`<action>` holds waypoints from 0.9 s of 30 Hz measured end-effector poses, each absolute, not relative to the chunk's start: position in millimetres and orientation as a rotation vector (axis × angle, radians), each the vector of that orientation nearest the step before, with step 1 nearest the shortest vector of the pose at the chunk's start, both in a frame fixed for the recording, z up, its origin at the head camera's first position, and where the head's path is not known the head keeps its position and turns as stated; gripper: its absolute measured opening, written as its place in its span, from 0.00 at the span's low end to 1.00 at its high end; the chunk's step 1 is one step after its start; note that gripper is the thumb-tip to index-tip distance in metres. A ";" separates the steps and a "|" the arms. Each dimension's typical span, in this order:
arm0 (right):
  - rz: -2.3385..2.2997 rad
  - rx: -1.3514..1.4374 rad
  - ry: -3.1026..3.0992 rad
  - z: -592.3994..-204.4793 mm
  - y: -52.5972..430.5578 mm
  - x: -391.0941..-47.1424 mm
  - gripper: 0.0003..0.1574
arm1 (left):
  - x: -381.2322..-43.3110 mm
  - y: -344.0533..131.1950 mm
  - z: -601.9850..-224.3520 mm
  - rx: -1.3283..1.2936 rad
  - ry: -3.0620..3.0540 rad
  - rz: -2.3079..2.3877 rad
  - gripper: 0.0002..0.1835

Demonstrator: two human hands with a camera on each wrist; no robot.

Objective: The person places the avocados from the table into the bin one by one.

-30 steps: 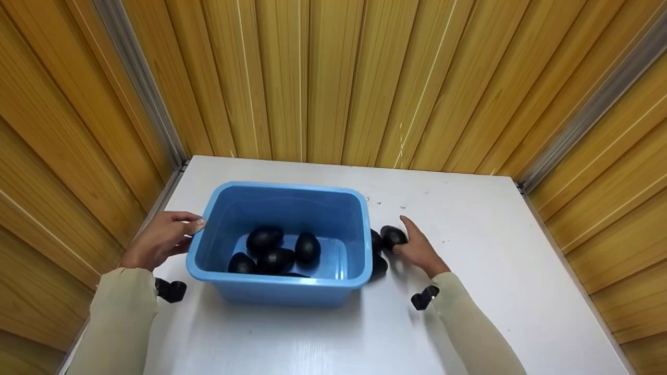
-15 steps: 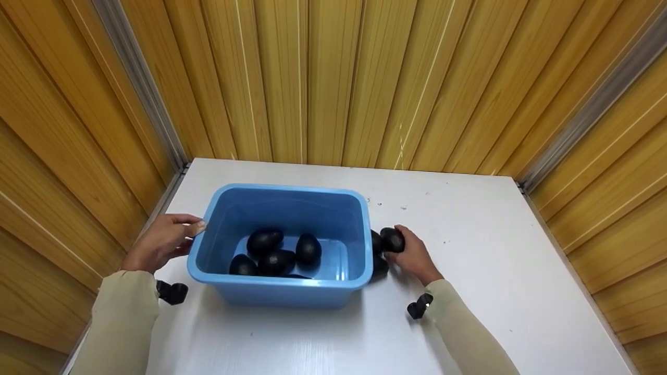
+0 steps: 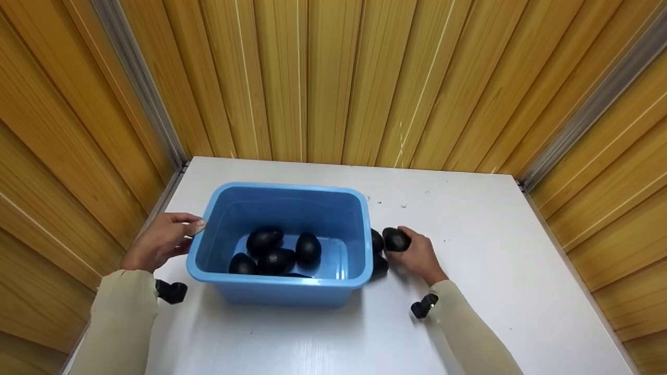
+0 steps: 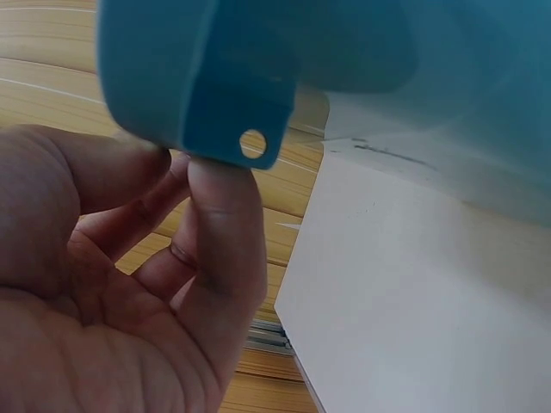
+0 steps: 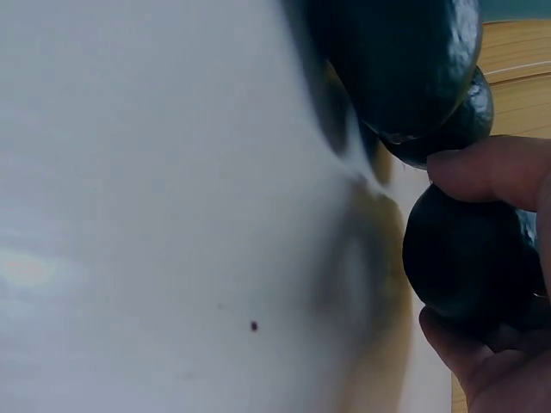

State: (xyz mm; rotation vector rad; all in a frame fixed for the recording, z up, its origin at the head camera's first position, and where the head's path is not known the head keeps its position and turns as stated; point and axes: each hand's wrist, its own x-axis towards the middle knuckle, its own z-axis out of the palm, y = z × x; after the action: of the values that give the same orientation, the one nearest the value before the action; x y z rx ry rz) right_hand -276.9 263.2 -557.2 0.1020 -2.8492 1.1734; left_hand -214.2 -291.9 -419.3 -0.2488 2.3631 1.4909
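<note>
A blue plastic tub [image 3: 281, 293] stands on the white table with several dark avocados [image 3: 308, 249] on its floor. My left hand [image 3: 162, 238] pinches the tub's left rim between thumb and fingers; the left wrist view shows the fingertips under the rim [image 4: 232, 120], beside a small hole. To the right of the tub, my right hand [image 3: 418, 256] grips a dark avocado [image 3: 396, 239], thumb on one side and fingers on the other. Two more avocados [image 3: 380, 264] lie against the tub's right side, partly hidden by it. The right wrist view shows the held avocado [image 5: 469, 258] close beside them.
Yellow wood-look panels [image 3: 333, 83] wall in the white table [image 3: 495, 250] at the back and both sides, with metal posts [image 3: 140, 78] in the corners. Small dark marks dot the tabletop behind and right of the tub.
My right hand was spread beside the avocado a second ago; its fingers then came round it and now grip it. My left hand and the tub have stayed in place.
</note>
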 end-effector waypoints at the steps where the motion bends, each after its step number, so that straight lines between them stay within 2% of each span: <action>1: 1.166 0.113 -2.845 -555.9 264.2 -276.2 0.47 | -214.5 -292.1 -419.7 -0.245 2.365 1.492 0.28; 10: 1.150 0.111 -2.830 -540.2 265.6 -269.2 0.44 | -215.8 -292.9 -420.3 -0.238 2.372 1.474 0.28; 21: 1.225 0.093 -2.801 -511.2 260.4 -253.4 0.47 | -211.9 -293.6 -417.6 -0.237 2.365 1.476 0.28; 27: 1.260 0.110 -2.771 -494.7 261.2 -244.9 0.46 | -211.3 -291.6 -416.6 -0.237 2.371 1.472 0.29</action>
State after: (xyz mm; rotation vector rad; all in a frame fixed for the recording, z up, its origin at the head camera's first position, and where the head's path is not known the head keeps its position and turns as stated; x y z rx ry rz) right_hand -244.9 261.2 -494.7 0.1097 -2.7713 1.2597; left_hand -211.3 -291.6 -416.6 -0.2365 2.3707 1.4718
